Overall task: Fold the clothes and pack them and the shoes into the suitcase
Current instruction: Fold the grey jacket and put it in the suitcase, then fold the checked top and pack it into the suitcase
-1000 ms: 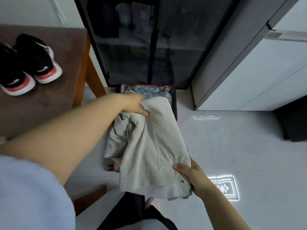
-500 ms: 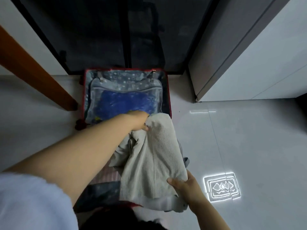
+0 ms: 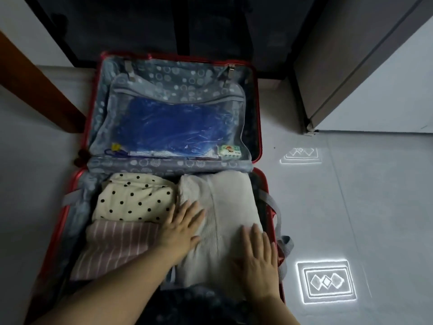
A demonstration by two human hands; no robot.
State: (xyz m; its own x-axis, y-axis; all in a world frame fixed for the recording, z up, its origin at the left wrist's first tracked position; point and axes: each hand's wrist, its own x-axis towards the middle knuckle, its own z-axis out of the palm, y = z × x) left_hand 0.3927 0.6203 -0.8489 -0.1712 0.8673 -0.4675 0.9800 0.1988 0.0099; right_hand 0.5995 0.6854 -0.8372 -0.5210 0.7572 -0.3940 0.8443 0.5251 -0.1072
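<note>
A red suitcase [image 3: 259, 127] lies open on the floor. Its near half holds a folded beige knit garment [image 3: 225, 200] on the right, a cream polka-dot garment [image 3: 133, 199] at the far left and a pink striped garment [image 3: 117, 242] in front of that. My left hand [image 3: 181, 227] lies flat, fingers spread, on the beige garment's left edge. My right hand [image 3: 256, 256] lies flat on its near right part. The lid half has a zipped mesh pocket with a blue plastic bag [image 3: 173, 127] inside. The shoes are out of view.
A brown wooden table leg [image 3: 35, 87] stands left of the lid. A dark glass cabinet [image 3: 164, 24] is behind the suitcase and a grey cabinet corner [image 3: 311, 127] is at the right. Pale tiled floor [image 3: 375, 207] surrounds the case.
The beige garment was held above the suitcase by both hands; it now lies folded in the right side of the near half, with both hands flat on it. The view dropped closer to the case.
</note>
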